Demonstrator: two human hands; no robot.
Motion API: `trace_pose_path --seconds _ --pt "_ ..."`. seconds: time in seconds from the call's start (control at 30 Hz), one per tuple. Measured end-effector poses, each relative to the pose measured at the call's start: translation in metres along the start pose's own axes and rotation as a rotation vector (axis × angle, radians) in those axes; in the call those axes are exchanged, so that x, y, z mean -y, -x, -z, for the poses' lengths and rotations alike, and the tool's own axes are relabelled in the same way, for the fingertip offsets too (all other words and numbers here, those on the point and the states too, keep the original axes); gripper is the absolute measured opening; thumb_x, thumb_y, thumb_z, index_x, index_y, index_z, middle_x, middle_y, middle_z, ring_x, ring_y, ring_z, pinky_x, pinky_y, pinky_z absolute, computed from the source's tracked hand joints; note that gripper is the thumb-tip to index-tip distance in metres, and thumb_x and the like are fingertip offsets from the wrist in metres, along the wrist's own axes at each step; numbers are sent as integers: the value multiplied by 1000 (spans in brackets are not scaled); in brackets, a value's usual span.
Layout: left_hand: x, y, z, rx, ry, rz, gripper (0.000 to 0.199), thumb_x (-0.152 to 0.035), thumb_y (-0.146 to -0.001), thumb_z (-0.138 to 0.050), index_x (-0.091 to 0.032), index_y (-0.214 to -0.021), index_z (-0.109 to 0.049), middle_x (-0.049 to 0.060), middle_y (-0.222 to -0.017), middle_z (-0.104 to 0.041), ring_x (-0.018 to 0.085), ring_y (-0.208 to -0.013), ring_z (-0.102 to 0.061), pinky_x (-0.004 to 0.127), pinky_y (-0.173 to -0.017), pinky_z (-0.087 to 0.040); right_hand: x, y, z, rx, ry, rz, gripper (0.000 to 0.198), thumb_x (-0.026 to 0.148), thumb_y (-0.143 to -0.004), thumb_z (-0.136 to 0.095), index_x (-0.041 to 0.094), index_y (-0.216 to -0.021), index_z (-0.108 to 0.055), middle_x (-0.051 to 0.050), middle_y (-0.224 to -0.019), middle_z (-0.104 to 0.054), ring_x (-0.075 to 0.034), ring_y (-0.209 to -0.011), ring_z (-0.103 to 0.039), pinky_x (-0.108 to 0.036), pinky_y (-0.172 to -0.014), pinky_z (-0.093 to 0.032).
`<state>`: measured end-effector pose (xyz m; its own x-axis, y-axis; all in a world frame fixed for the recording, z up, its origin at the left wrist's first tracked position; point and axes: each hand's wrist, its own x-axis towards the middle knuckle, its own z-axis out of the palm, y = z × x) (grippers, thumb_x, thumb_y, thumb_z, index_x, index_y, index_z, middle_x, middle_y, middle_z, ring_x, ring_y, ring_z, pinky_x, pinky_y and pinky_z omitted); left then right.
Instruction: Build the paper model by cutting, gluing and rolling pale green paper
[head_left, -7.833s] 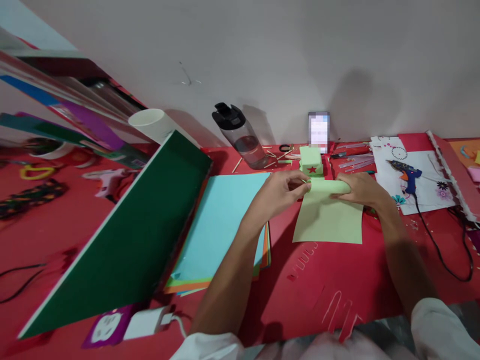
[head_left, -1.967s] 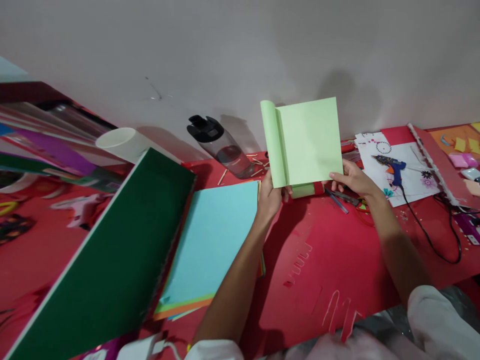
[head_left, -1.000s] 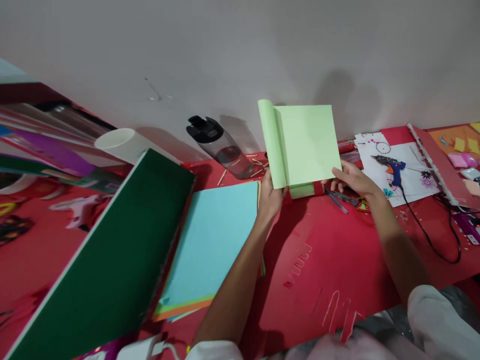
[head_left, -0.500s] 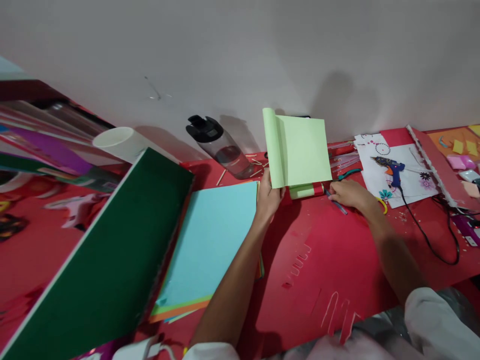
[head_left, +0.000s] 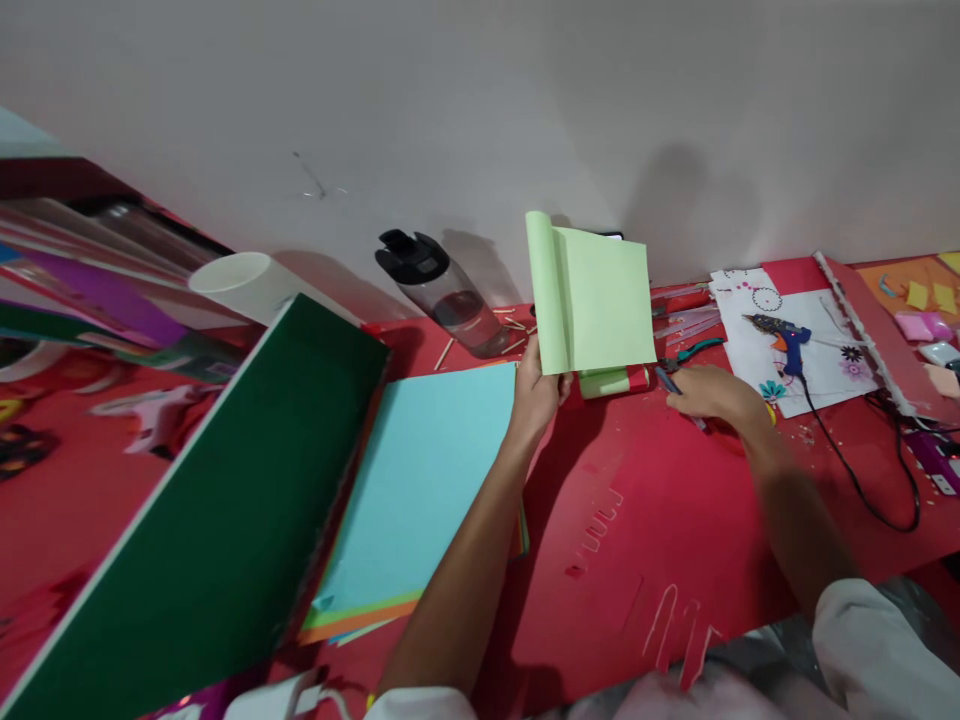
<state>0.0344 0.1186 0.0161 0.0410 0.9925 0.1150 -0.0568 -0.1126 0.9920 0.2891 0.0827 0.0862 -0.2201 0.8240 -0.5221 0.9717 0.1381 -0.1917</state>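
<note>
My left hand is closed on the lower left part of a light green sheet of paper, which stands upright with its left side rolled or curled. To the right, my right hand is low over the red tabletop, fingers closed around a slim blue-grey tool whose exact kind I cannot make out. Just behind that hand lie teal-handled pliers. A small light green roll rests on the table below the sheet.
A water bottle stands by the wall among small sticks. Left are stacked coloured sheets and a tilted dark green board. A blue glue gun with a black cord lies on white papers at right.
My right hand has shifted slightly right and picked up the slim tool, which has changed its angle. The green sheet has turned a little in my left hand, its right edge moving left.
</note>
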Motion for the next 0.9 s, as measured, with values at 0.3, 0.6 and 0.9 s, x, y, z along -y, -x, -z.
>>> trace_pose_path --seconds 0.3,0.6,0.9 --pt "3 0 1 9 -2 0 14 -33 -89 -59 -26 -96 -49 -11 -52 -42 9 -38 -35 21 -37 -24 -31 -12 -7 53 -299 395 24 30 -106 -42 20 -110 -64 -9 -107 -72 -21 -94 -66 -28 -83 -49" --pt "2 0 0 12 18 6 16 -31 -87 -60 -26 -96 -47 -11 -49 -42 9 -36 -33 21 -36 -24 -21 -27 -17 -3 -438 502 27 40 -108 -44 21 -119 -60 -3 -88 -67 -17 -78 -61 -27 -73 -46" --pt "-4 2 -3 59 25 -3 16 -28 -85 -60 -26 -98 -50 -9 -50 -51 10 -35 -41 22 -37 -30 -18 -2 2 -22 -827 676 42 61 -98 -62 20 -99 -70 -8 -103 -70 -18 -84 -65 -32 -75 -55"
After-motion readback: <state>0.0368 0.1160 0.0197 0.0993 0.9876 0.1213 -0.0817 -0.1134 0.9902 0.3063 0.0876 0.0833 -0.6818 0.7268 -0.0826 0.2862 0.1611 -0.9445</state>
